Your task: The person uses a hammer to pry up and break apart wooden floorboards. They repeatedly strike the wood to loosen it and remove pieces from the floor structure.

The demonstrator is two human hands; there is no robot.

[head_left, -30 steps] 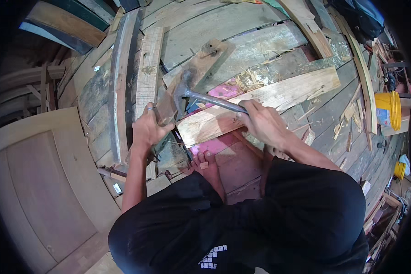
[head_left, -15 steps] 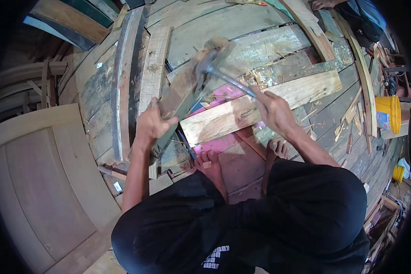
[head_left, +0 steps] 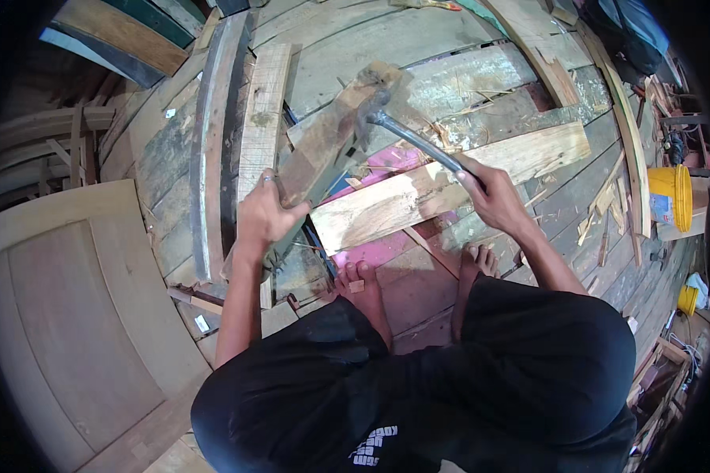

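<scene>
My left hand (head_left: 262, 211) grips a brown, weathered wooden beam (head_left: 311, 164) near its close end. The beam slants away from me, its far end blurred. In my right hand (head_left: 495, 199) is a claw hammer (head_left: 420, 142), held by the dark handle. Its metal head is over the beam's far part; whether it touches I cannot tell. Beneath my right hand lies a pale plank (head_left: 450, 183), running from the middle toward the right. A pink sheet (head_left: 371, 251) shows under that plank, in front of my left foot.
Long boards (head_left: 217, 150) lie left of the beam. A panelled wooden door (head_left: 87, 307) is at the left. Wood splinters (head_left: 603, 201) litter the floorboards on the right, near a yellow bucket (head_left: 670, 197). Another long plank (head_left: 536, 55) lies far right.
The hammer and my right hand have shifted slightly to the right. My left hand stays on the beam. A hand at the far right has gone from view.
</scene>
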